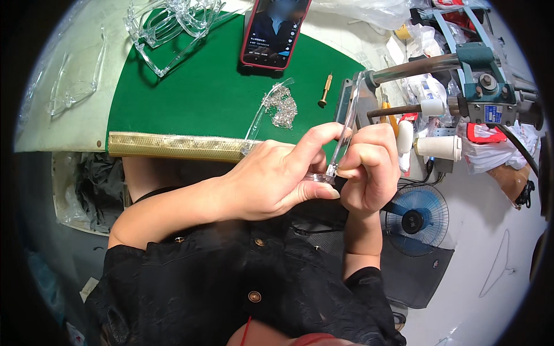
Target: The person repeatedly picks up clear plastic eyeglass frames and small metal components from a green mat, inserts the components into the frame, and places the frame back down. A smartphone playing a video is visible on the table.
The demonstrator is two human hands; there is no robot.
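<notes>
A clear plastic eyeglass frame [345, 138] is held up over the near edge of the green mat, one temple pointing up and away. The other temple [254, 123] sticks out beyond my left hand [262, 181]. That hand wraps the frame's front, thumb below, index finger against the raised temple. My right hand [372, 167] is curled closed, its fingertips pinching at the hinge corner; whether a tiny part is between them is hidden. Behind the frame lies a pile of small shiny metal pieces [284, 111]. A small brass-coloured screwdriver [326, 90] lies to its right.
More clear eyeglass frames [173, 26] are heaped at the far left of the green mat [184, 104]. A phone [274, 34] stands at the back. A metal machine [485, 81] juts in from the right, near a white cup [437, 147]. Below is a fan [416, 219].
</notes>
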